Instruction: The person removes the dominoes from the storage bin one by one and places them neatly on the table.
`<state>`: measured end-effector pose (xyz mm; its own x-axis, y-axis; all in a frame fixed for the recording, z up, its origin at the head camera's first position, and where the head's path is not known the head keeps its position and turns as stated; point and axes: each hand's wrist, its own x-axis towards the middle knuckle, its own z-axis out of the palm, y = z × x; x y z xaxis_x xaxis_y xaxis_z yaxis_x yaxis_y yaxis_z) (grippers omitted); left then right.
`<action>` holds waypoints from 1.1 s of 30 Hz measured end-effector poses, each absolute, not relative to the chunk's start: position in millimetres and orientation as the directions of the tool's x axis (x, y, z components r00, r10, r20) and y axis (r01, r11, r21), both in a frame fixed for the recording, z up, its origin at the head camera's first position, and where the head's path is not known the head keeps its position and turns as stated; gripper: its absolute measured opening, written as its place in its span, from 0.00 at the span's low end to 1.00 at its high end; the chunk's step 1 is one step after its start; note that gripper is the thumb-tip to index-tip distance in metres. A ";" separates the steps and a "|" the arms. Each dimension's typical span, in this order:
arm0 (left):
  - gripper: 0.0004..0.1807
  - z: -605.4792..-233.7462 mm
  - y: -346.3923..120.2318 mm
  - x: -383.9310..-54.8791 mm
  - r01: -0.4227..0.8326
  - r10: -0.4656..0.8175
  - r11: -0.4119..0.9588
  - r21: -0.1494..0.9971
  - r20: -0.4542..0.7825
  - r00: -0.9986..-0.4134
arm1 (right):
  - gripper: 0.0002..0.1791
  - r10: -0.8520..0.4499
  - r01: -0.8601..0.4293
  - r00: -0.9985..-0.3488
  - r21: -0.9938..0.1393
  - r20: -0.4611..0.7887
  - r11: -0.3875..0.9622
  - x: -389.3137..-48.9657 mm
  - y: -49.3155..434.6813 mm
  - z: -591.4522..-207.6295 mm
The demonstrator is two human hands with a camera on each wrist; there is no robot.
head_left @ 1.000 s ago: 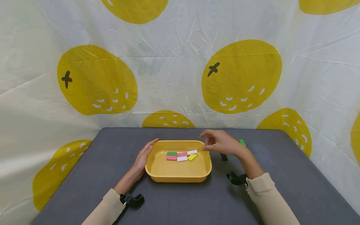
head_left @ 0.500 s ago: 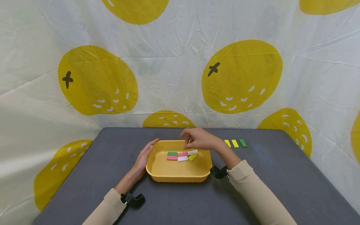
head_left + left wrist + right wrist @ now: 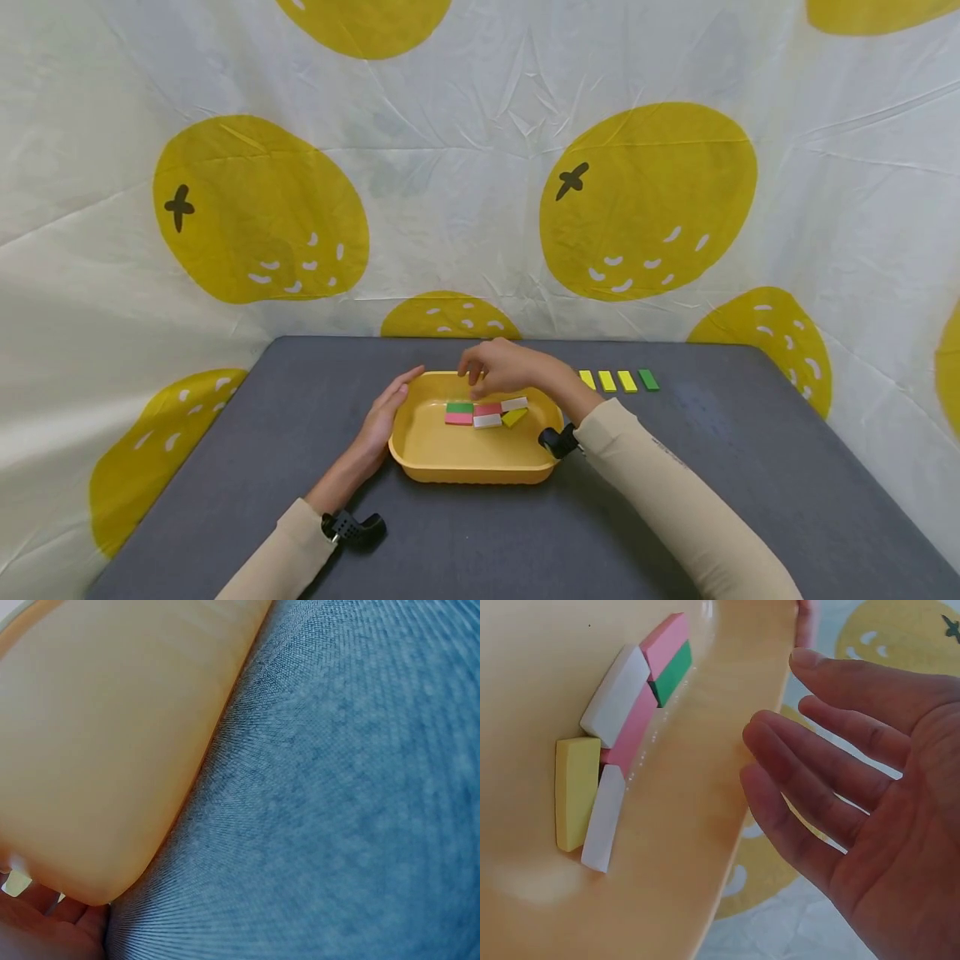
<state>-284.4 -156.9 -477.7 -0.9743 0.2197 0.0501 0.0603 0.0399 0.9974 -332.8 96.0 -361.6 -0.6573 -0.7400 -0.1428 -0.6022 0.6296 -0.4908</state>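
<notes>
A yellow plastic tray (image 3: 472,460) holds several small domino-like blocks: a green block (image 3: 459,407), pink blocks (image 3: 458,419), white blocks (image 3: 487,422) and a yellow block (image 3: 514,417). Along the tray's left wall my left hand (image 3: 378,423) rests with its fingers lengthwise. Its fingers (image 3: 71,909) show at the tray's corner in the left wrist view. Over the tray's far rim hovers my right hand (image 3: 504,367), its fingers loosely bent. The right wrist view shows this hand (image 3: 877,772) holding nothing, apart from the blocks.
Beyond the tray's right end, several yellow blocks (image 3: 607,382) and one green block (image 3: 648,380) stand in a row on the grey table (image 3: 480,542). A white cloth with yellow fruit prints (image 3: 648,200) hangs behind the table.
From the tray's right edge my right hand has moved left over its far side, uncovering yellow blocks on the table. My left hand stays against the tray, and the blocks in it look unmoved.
</notes>
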 end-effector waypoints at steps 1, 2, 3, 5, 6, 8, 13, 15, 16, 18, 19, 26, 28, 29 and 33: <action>0.27 -477.6 -157.1 -284.3 0.058 0.216 0.043 0.997 0.047 -0.975 | 0.21 -0.739 -0.600 -0.656 -0.489 -0.154 0.634 -334.4 93.4 -362.9; 0.27 -477.8 -157.3 -284.3 0.058 0.215 0.046 0.997 0.047 -0.976 | 0.20 -0.740 -0.600 -0.653 -0.487 -0.162 0.635 -335.9 91.3 -364.5; 0.27 -477.9 -157.4 -284.3 0.058 0.212 0.049 0.997 0.046 -0.976 | 0.20 -0.740 -0.600 -0.651 -0.482 -0.171 0.639 -337.0 89.3 -365.5; 0.27 -478.4 -157.2 -284.2 0.057 0.212 0.047 0.997 0.046 -0.976 | 0.20 -0.738 -0.596 -0.646 -0.477 -0.192 0.646 -339.1 86.4 -368.0; 0.27 -478.5 -157.0 -284.1 0.055 0.213 0.041 0.998 0.045 -0.976 | 0.20 -0.736 -0.590 -0.645 -0.479 -0.206 0.650 -339.8 85.3 -369.1; 0.27 -478.6 -156.8 -284.0 0.058 0.221 0.034 0.998 0.049 -0.974 | 0.20 -0.728 -0.577 -0.643 -0.475 -0.237 0.665 -340.7 84.2 -371.1; 0.28 -478.4 -156.5 -283.9 0.073 0.228 0.036 0.997 0.063 -0.972 | 0.18 -0.684 -0.534 -0.657 -0.444 -0.318 0.720 -340.2 85.7 -374.6; 0.28 -478.0 -156.4 -283.9 0.079 0.225 0.032 0.996 0.070 -0.972 | 0.18 -0.666 -0.514 -0.663 -0.440 -0.342 0.737 -339.7 86.5 -376.0; 0.28 -477.8 -156.4 -283.8 0.080 0.222 0.028 0.996 0.071 -0.972 | 0.19 -0.655 -0.500 -0.665 -0.438 -0.358 0.747 -339.2 87.0 -376.6; 0.27 -477.5 -156.6 -283.7 0.075 0.217 0.022 0.997 0.068 -0.974 | 0.20 -0.633 -0.468 -0.668 -0.440 -0.391 0.766 -338.2 87.7 -377.8; 0.27 -477.2 -156.6 -283.7 0.073 0.215 0.024 0.997 0.066 -0.974 | 0.21 -0.621 -0.455 -0.670 -0.436 -0.407 0.776 -337.8 88.4 -378.1; 0.27 -476.9 -157.2 -283.0 0.061 0.209 0.047 0.997 0.050 -0.977 | 0.20 -0.593 -0.427 -0.679 -0.424 -0.434 0.799 -334.7 90.1 -379.5; 0.27 -477.0 -156.9 -283.1 0.059 0.209 0.042 0.997 0.049 -0.977 | 0.20 -0.598 -0.435 -0.678 -0.423 -0.427 0.795 -333.7 90.6 -379.2; 0.27 -477.0 -156.7 -283.2 0.056 0.208 0.039 0.998 0.047 -0.977 | 0.20 -0.600 -0.440 -0.680 -0.420 -0.422 0.794 -333.3 91.0 -379.0; 0.27 -475.8 -155.7 -283.3 0.055 0.208 0.032 0.998 0.047 -0.977 | 0.20 -0.612 -0.475 -0.687 -0.394 -0.393 0.787 -330.3 95.2 -378.1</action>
<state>-283.3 -155.7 -475.8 -0.9770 0.2081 0.0469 0.0546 0.0315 0.9980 -330.3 95.2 -378.1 -0.6867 -0.6116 -0.3930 -0.4752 0.7867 -0.3939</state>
